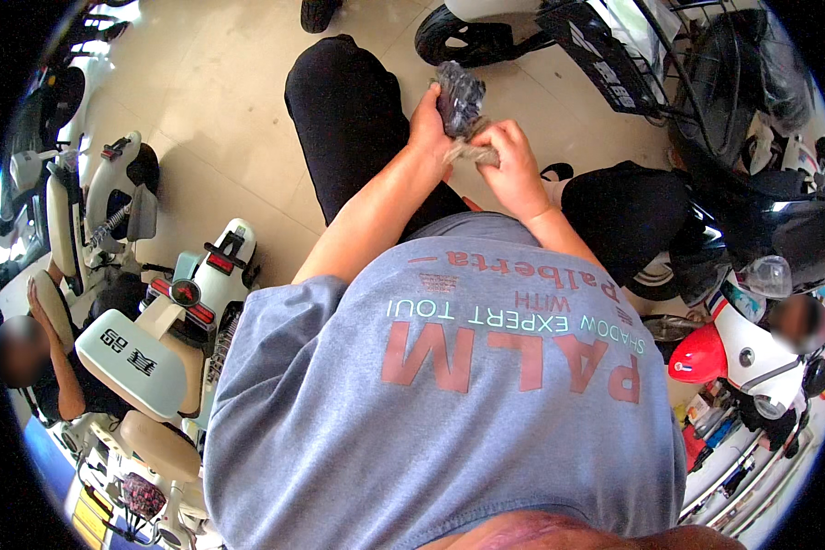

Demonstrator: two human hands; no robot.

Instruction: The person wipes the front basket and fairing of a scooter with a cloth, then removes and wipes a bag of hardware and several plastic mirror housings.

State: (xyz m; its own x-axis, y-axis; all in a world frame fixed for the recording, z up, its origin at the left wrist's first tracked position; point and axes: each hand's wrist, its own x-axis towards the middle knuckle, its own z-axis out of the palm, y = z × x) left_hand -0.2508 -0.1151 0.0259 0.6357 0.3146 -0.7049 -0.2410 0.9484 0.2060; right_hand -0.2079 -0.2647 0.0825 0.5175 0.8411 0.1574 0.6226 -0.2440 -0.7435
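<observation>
A dark bundle wrapped in clear, crinkled plastic point(461, 96) is held up in front of my body, above the tiled floor. Around its left side closes my left hand point(428, 121), its thumb lying along the edge. What the plastic contains is too creased over to make out. My right hand point(515, 165) is closed on the gathered, twisted end of the plastic wrap point(470, 151), just below and right of the bundle. The fingertips of my left hand are hidden behind the bundle.
White and beige electric scooters point(137, 357) stand at the left, near a seated person point(59, 357). A black scooter wheel point(467, 41) and a black wire basket point(674, 55) are at the upper right. A red and white scooter front point(742, 353) stands at the right.
</observation>
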